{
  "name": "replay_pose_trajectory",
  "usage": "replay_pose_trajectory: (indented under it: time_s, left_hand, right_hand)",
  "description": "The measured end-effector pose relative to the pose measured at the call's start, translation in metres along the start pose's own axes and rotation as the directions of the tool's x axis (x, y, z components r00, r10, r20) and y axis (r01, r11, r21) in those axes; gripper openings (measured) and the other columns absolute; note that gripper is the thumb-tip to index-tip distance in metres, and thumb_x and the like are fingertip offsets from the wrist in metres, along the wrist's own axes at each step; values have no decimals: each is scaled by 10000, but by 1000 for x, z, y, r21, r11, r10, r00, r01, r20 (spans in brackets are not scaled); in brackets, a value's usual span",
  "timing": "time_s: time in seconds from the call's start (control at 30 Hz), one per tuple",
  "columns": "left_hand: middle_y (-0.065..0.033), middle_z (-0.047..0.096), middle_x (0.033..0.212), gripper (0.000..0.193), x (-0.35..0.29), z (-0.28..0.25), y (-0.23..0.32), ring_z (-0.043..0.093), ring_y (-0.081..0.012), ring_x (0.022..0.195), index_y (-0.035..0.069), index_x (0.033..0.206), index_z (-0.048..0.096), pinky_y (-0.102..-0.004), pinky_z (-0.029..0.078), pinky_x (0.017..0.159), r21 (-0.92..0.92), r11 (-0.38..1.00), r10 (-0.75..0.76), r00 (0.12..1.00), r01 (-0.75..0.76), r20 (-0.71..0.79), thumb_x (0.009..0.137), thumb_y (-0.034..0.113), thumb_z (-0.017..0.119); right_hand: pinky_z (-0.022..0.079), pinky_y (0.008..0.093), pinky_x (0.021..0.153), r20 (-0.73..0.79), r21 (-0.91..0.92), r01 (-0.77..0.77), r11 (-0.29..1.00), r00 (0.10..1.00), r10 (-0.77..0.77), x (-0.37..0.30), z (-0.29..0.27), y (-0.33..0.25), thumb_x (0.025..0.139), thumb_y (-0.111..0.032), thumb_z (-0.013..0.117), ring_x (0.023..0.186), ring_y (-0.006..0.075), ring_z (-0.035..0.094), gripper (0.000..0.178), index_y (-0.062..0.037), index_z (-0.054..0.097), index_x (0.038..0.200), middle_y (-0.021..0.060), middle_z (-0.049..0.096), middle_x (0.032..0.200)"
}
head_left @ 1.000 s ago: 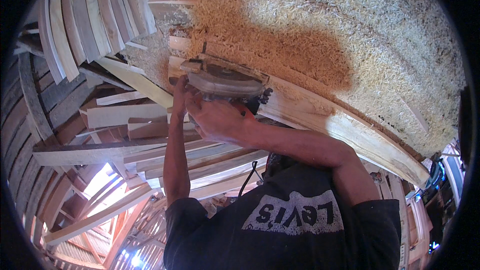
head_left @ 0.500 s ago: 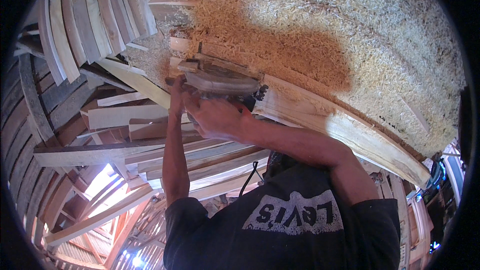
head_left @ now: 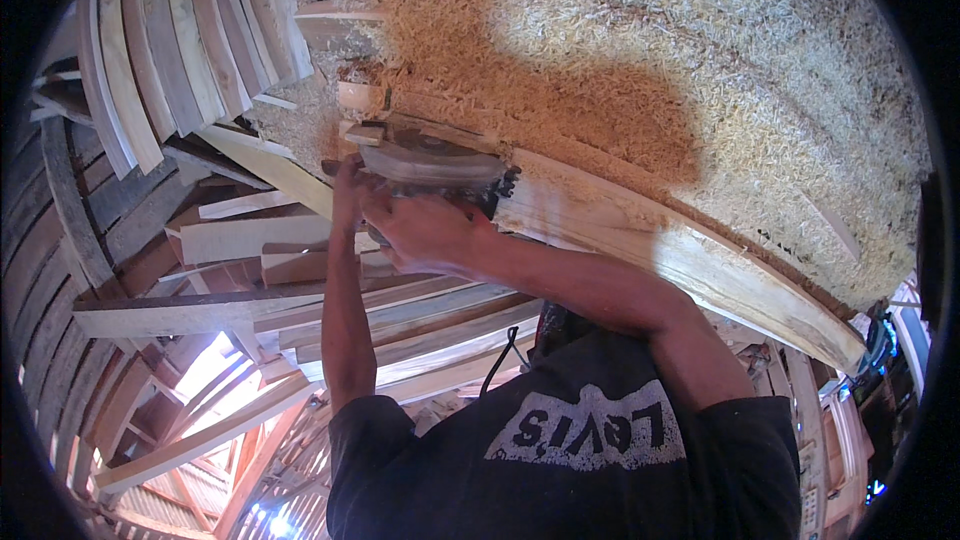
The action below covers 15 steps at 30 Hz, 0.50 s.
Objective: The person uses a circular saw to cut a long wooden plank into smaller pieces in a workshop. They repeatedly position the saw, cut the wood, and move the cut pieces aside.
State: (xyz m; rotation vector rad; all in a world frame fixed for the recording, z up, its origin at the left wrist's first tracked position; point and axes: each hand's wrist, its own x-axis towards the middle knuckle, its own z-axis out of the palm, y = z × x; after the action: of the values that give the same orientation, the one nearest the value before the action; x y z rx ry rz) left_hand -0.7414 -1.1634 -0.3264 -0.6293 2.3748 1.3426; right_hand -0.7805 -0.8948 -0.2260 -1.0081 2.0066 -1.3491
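My right hand (head_left: 430,230) wraps around the handle of a circular saw (head_left: 430,165) with a curved grey guard. At the saw's left end, my left hand (head_left: 347,188) is closed on its front part; the fingertips are partly hidden. The saw rests on the left stretch of a long, curved, pale board (head_left: 600,220), which runs off to the lower right. Along the board's far side lies a narrow strip of wood (head_left: 720,240). The blade and the switch cannot be seen.
Wood shavings (head_left: 760,70) cover the ground beyond the board. Curved planks (head_left: 175,30) stand side by side at the upper left. More loose boards (head_left: 420,320) lie below my hands, and a slatted timber structure (head_left: 60,200) rises at the left edge.
The saw and both my hands have shifted slightly to the left along the board. My grip looks the same.
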Motion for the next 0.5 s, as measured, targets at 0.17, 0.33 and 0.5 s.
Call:
replay_pose_trajectory:
  time_s: [0.17, 0.33, 0.5]
  left_hand:
    - [-127, 698, 1175, 463, 4, -18, -8, 660, -214, 1063, -12, 1265, 597, -362, 524, 939, 27, 998, -56, 998, 56, -7, 840, 77, 759]
    - [-98, 690, 1186, 491, 11, -23, 1, 656, -173, 1055, 2, 1280, 594, -321, 532, 912, 28, 999, -20, 1000, 19, 18, 825, 42, 773]
    - [-78, 681, 1184, 536, 30, -47, -22, 648, -163, 1062, 23, 1307, 581, -333, 543, 915, -111, 994, -18, 999, 21, 28, 812, 39, 785]
  right_hand:
    - [611, 521, 642, -4, -2, 12, 1000, 1000, -12, 8, 6, 0, 819, -181, 734, 735, 457, 730, 780, 105, 364, 1443, 325, 700, 976]
    - [607, 510, 606, -40, 38, 36, 999, 999, -34, 17, 10, 10, 817, -169, 733, 710, 446, 729, 748, 110, 373, 1410, 291, 708, 933]
    - [601, 524, 621, -98, 56, 79, 995, 993, -73, 39, 19, 11, 821, -148, 718, 707, 438, 727, 700, 120, 378, 1372, 266, 703, 870]
